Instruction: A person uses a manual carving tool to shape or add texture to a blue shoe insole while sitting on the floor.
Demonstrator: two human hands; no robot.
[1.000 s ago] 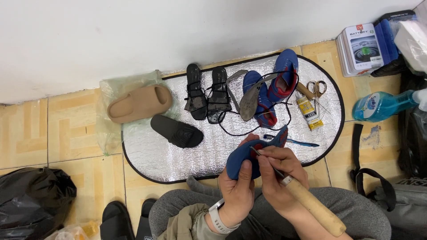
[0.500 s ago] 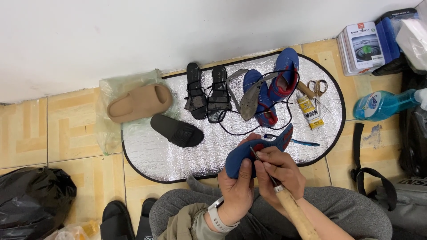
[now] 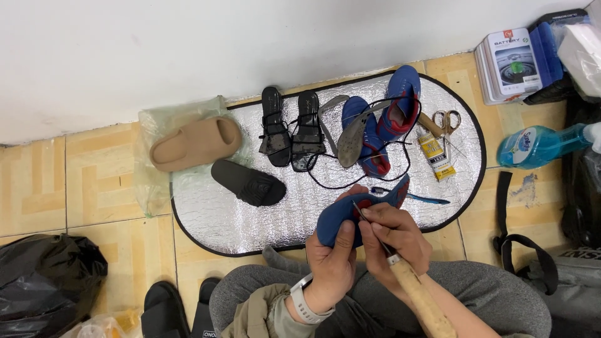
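At lower centre, the left hand (image 3: 330,266) gripped a blue shoe (image 3: 350,213) over the silver mat (image 3: 250,219). The right hand (image 3: 394,235) held an awl (image 3: 400,275) against it. At upper left, a tan slide (image 3: 194,143) lay on a plastic bag (image 3: 150,181).

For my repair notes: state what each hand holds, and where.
Left hand grips the blue shoe by its heel end; right hand holds the wooden-handled awl near its metal shaft.

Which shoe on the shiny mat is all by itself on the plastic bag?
The tan slide sandal. It lies on the clear plastic bag at the mat's left end; the black slide and the strappy black sandals lie on the silver.
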